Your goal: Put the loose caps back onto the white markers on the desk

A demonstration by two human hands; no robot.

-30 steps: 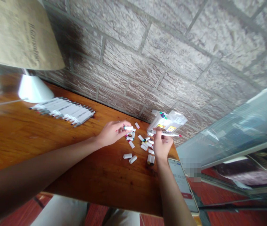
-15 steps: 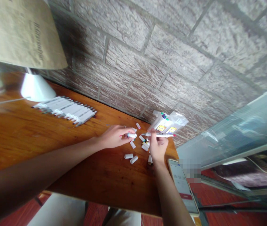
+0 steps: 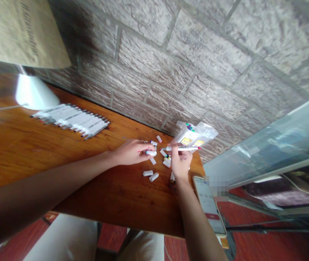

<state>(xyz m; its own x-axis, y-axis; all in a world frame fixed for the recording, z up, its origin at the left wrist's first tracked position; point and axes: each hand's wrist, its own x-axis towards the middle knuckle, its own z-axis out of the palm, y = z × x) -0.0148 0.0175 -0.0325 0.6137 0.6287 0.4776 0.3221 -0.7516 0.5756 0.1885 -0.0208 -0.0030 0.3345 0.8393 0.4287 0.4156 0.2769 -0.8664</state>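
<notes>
My left hand [image 3: 132, 152] pinches a white marker cap [image 3: 151, 153] with a blue end, just above the table. A white marker [image 3: 184, 148] lies level in my right hand [image 3: 181, 161], between thumb and fingers; its right end is red and its left end points toward the cap. A small gap separates cap and marker. Several loose marker caps lie on the table under and around both hands, among them a pair of caps [image 3: 153, 177] nearer to me. Some caps are partly hidden by my hands.
Several markers [image 3: 75, 119] without caps lie in a row at the left, by a lamp [image 3: 34, 92]. A clear plastic case [image 3: 191, 136] with a few markers stands against the brick wall [image 3: 149, 65]. A phone [image 3: 210, 206] lies along the table's right edge.
My right hand has moved a little left with the marker, and my left hand a little right with the cap, so the two are closer. The whole view has shifted slightly.
</notes>
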